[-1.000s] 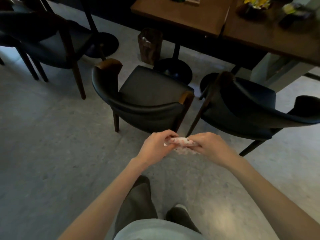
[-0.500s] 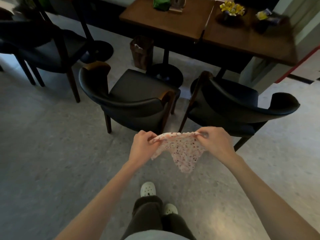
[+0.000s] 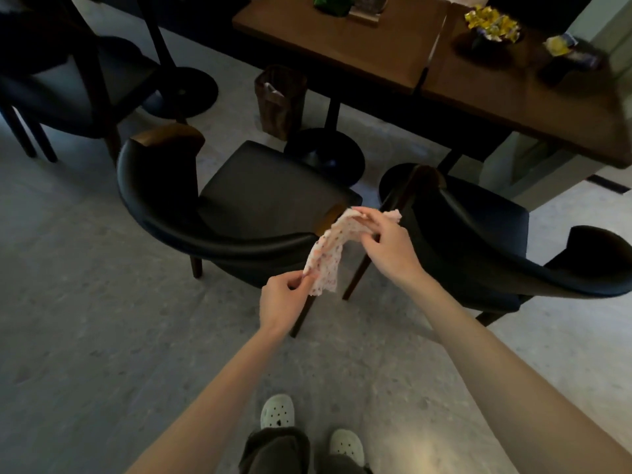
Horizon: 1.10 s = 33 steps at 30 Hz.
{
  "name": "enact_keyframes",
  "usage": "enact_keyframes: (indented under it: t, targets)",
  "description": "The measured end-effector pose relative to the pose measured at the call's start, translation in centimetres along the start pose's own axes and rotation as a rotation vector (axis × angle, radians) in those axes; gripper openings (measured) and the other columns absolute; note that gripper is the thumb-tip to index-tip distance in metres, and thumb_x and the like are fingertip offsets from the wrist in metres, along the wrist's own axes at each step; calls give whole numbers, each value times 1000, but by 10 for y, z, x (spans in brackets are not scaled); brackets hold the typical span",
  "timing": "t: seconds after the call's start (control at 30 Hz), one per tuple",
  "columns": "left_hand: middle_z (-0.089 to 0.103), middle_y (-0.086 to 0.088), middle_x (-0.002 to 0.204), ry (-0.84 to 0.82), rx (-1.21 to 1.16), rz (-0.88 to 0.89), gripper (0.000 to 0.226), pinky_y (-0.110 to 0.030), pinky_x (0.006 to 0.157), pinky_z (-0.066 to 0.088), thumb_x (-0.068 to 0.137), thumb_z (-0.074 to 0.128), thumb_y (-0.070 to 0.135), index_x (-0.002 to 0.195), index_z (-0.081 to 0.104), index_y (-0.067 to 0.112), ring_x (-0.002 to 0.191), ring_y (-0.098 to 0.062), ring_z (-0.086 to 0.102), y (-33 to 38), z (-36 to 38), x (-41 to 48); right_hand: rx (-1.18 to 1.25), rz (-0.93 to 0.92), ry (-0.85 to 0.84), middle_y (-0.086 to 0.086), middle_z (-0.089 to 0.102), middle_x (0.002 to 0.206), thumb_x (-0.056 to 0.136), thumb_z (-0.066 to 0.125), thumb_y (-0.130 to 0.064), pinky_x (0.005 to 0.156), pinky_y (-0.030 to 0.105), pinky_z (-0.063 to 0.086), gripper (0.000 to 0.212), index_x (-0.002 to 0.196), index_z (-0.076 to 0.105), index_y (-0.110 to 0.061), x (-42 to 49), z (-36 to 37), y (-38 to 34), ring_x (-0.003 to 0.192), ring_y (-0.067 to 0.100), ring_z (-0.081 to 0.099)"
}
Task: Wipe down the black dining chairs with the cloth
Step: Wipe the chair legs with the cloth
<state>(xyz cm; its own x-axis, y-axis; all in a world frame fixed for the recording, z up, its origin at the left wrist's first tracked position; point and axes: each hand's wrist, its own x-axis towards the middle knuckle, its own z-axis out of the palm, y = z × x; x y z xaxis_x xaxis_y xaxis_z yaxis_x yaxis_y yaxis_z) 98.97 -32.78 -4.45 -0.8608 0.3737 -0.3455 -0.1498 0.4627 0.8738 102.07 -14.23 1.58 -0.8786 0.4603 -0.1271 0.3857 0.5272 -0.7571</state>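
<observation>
Between two hands point(image 3: 285, 301) point(image 3: 390, 246), one cloth point(image 3: 328, 254)

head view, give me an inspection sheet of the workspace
surface: grey speckled floor, bare where it shows
job's things: spotted cloth held in the air between both hands, touching no chair; near black chair straight ahead, second black chair to its right, third chair far left
clutter: small brown bin under the wooden table; yellow flowers and small items on the tabletop
grippers: left hand pinches the cloth's lower end; right hand grips its upper end
cables: nothing seen
surroundings: pale shoes at the bottom edge
</observation>
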Motion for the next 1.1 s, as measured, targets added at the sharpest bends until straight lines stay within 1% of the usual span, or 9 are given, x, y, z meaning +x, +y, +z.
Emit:
enact_keyframes:
  t: [0.13,0.27,0.4,0.53,0.63,0.8,0.87,1.03,1.1]
  targets:
    - [47,0,49,61,-114,-63,42,-43,60,48,90,62,44,61,66,14,55,-14,46,-31,30,37,-109,-180,-213,0,42,148,92,52,-6,110,36,38,62,148,34,-27,51,35,26,135,16,39]
    - [70,8,71,152,-221,-25,25,-31,73,53,91,61,39,67,67,33,74,-15,69,-55,62,64,-283,-388,-305,1,41,148,82,58,-11,117,36,25,71,148,34,-24,85,69,62,139,16,30]
    - [71,12,71,260,-264,163,20,-17,69,49,93,58,34,76,70,31,69,-3,66,-74,88,82,-258,-676,-160,0,56,127,80,56,-15,106,10,19,53,133,52,-12,100,84,90,121,12,43]
    - [69,12,69,300,-179,358,23,-23,66,50,95,55,34,79,70,26,61,-2,63,-95,113,99,-308,-697,-49,3,55,131,84,56,-11,105,32,39,51,134,50,-16,129,87,125,124,17,46]
    - [68,12,70,301,-144,405,24,-22,66,50,96,53,35,81,69,25,61,-2,63,-109,126,123,-336,-670,16,-1,54,120,86,49,-28,91,42,47,46,132,45,-24,150,92,147,111,18,50]
    - [67,7,66,333,-117,509,29,-26,67,53,98,51,34,77,68,22,61,-3,64,-129,145,154,-155,-774,139,-4,48,104,89,48,-22,81,20,39,28,117,46,-20,164,102,173,93,9,46]
    - [66,7,63,368,-126,566,30,-24,64,51,98,52,33,74,67,22,58,-3,63,-137,151,162,-75,-813,188,-4,49,108,91,49,-18,84,13,37,29,120,44,-23,166,107,182,96,5,48]
    - [64,13,57,472,-63,663,29,-11,55,47,97,53,32,72,64,29,53,3,62,-159,157,180,212,-812,295,8,52,120,91,48,-26,99,46,44,35,124,38,-36,175,134,206,113,22,53]
    - [65,12,57,486,-76,687,30,-14,54,49,97,53,32,72,67,24,52,2,62,-168,159,186,274,-775,374,8,42,135,93,45,-25,109,40,35,43,131,29,-35,175,150,212,125,20,42]
